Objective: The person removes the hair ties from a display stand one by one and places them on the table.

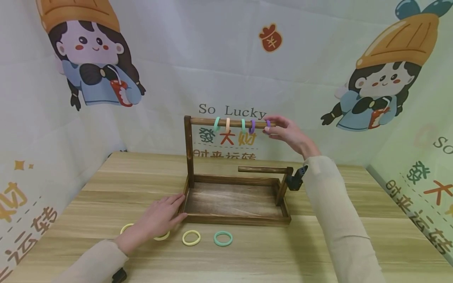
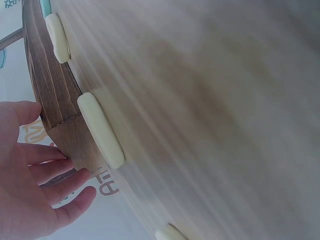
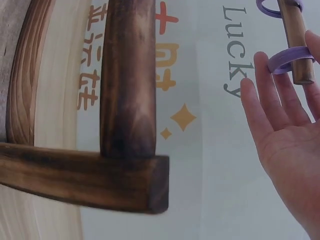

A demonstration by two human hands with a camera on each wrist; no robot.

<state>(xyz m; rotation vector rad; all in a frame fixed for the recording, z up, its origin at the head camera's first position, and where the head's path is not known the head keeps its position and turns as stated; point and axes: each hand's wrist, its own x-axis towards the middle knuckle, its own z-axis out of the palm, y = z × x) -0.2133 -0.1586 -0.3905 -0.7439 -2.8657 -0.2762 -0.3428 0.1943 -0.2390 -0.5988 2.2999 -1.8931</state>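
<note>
My right hand (image 1: 288, 133) is raised at the free end of the upper rod (image 1: 203, 122) of a wooden stand. Its fingers and thumb pinch a purple ring (image 3: 295, 54) that encircles the rod near its tip. Farther along the rod hang another purple ring (image 1: 252, 126), a green ring (image 1: 243, 125), a peach ring (image 1: 228, 125) and a second green ring (image 1: 216, 124). Down at the stand's tray (image 1: 237, 219), my left hand (image 1: 155, 220) rests against the left end, fingers extended along the wall and thumb by the front corner.
A shorter, lower rod (image 1: 262, 169) extends leftward from the stand's right post. In front of the tray lie a yellow ring (image 1: 191, 245) and a green ring (image 1: 223, 245). Two more yellow rings (image 1: 162, 237) are partly covered by my left arm. Printed cloth hangs around the table.
</note>
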